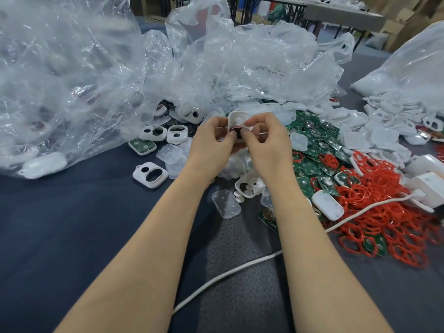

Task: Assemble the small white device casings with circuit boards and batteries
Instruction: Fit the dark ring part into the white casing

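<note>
Both hands meet at the centre of the view, above the dark cloth. My left hand (pixel 213 138) and my right hand (pixel 266 138) pinch a small white casing (pixel 236 120) between fingers and thumbs, tilted upright. A red part shows at its lower edge between my thumbs. Green circuit boards with round batteries (pixel 319 138) lie heaped to the right of my hands. Loose white casing shells with holes (pixel 150 175) lie to the left. Clear plastic inserts (pixel 225 204) rest just below my wrists.
Crumpled clear plastic bags (pixel 96 68) fill the left and back of the table. A pile of red rings (pixel 384 212) spreads at the right, beside white boxes (pixel 430 188). A white cable (pixel 240 270) runs across the near cloth between my forearms.
</note>
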Available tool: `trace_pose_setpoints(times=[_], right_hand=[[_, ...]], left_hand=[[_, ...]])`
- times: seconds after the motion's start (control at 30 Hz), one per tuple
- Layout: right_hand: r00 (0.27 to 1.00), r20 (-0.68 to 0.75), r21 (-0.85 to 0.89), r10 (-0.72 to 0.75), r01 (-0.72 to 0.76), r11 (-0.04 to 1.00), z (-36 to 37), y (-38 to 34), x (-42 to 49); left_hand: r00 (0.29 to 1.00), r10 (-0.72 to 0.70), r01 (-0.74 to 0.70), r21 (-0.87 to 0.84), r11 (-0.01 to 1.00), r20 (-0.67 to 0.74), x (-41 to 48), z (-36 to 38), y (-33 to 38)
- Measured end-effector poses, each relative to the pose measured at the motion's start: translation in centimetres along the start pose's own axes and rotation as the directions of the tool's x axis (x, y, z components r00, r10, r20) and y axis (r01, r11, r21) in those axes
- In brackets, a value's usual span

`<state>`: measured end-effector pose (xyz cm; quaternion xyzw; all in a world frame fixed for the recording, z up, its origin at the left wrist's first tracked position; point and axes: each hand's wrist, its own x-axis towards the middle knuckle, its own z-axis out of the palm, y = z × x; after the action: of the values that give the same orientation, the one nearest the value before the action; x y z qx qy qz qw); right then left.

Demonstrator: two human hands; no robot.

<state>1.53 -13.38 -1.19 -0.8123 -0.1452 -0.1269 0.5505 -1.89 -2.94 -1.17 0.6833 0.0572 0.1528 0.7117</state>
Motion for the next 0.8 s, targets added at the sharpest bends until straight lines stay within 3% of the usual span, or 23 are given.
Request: trace_pose_setpoints(times=[0.1,0.3,0.6,0.67,0.8], right_hand=[[0.999,-0.046,0.031,0.019,-0.017,0.999,0.28,0.22,-0.07],[0.993,0.045,0.027,0.109,-0.110,0.994,0.21,0.40,0.18],[0.986,0.070,0.054,0.154,-0.157,0.986,0.16,0.25,0.07],[0.993,0.042,0.021,0.110,-0.111,0.994,0.22,0.24,-0.04],[0.993,0.012,-0.184,-0.119,0.119,0.976,0.45,0.14,-0.54]], left_hand=[[1.000,0.010,-0.009,0.026,1.000,-0.026,0.18,-0.01,-0.14],[1.000,-0.003,0.004,0.015,1.000,-0.020,0.24,-0.15,-0.40],[1.000,0.007,-0.008,0.064,0.998,0.009,0.03,-0.06,-0.07],[1.000,0.009,-0.008,0.083,0.996,-0.008,0.05,0.02,-0.14],[0.999,-0.002,0.005,0.061,0.998,-0.052,0.22,-0.12,-0.47]])
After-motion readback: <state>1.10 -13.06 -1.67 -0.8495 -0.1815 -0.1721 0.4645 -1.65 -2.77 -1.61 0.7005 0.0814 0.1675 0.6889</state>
